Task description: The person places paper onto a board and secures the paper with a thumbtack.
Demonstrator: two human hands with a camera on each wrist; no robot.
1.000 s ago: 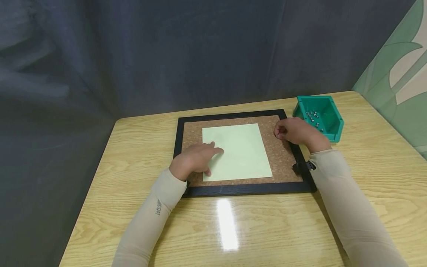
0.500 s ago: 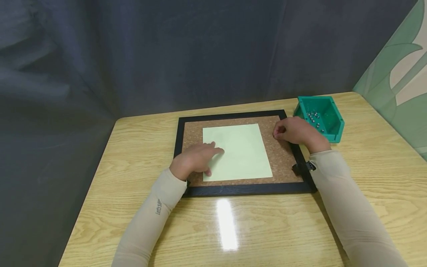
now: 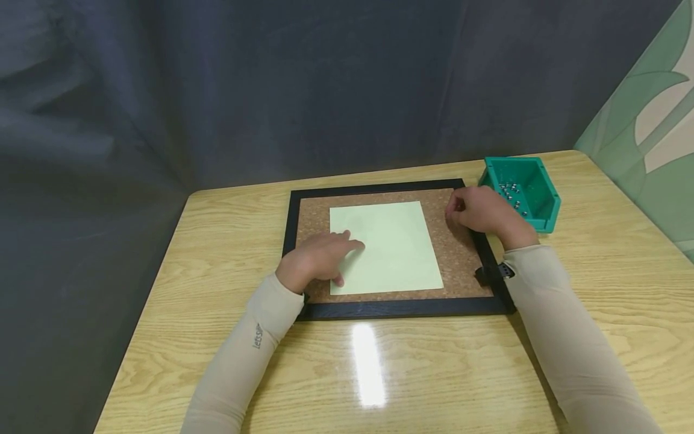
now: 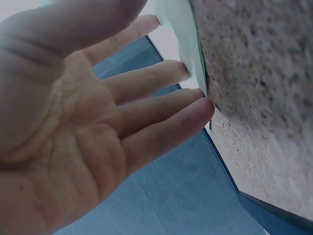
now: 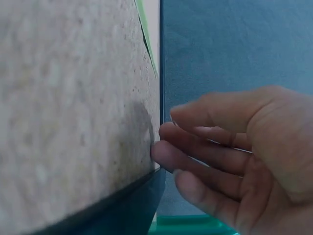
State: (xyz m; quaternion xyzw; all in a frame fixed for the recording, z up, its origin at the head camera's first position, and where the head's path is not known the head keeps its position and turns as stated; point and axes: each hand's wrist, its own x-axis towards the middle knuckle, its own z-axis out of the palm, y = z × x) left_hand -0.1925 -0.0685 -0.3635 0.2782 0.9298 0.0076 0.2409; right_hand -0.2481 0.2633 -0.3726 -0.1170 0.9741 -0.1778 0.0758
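Note:
A pale green sheet of paper lies on a cork board with a black frame. My left hand rests on the sheet's left part, fingers spread and nearly straight. In the left wrist view, the fingertips touch the sheet's edge and the cork. Over the board's upper right, beside the sheet, my right hand has thumb and forefinger brought together. A tiny glint shows at the thumb tip in the right wrist view, seemingly a small push pin, mostly hidden. The other fingers are curled near the cork.
A green bin with several small shiny metal pieces stands right of the board, beside my right wrist. The wooden table ends at a dark curtain behind. A patterned green panel stands at the right.
My right hand has lifted slightly from the cork, its fingertips shifting a little. My left hand and the sheet stay in place.

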